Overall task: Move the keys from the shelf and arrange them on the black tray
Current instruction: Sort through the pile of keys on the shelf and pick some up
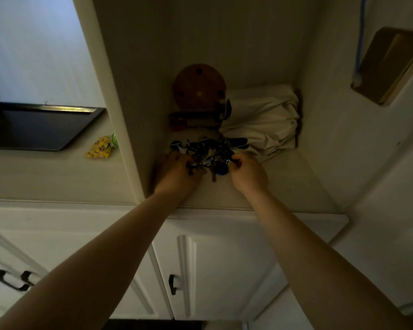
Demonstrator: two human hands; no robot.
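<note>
On the shelf (284, 186), your left hand (177, 171) and right hand (248, 173) both clutch the tangled keys (204, 153), black tray (38, 126) well apart.

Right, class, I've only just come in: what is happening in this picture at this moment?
A person is reaching with both bare hands into a dim shelf nook. The left hand and the right hand are gathering a tangled pile of keys that lies on the shelf, in front of a bundled white cloth and a round wooden piece. The black tray sits on the counter to the left with no keys on it, and a small yellow packet lies beside it.
</note>
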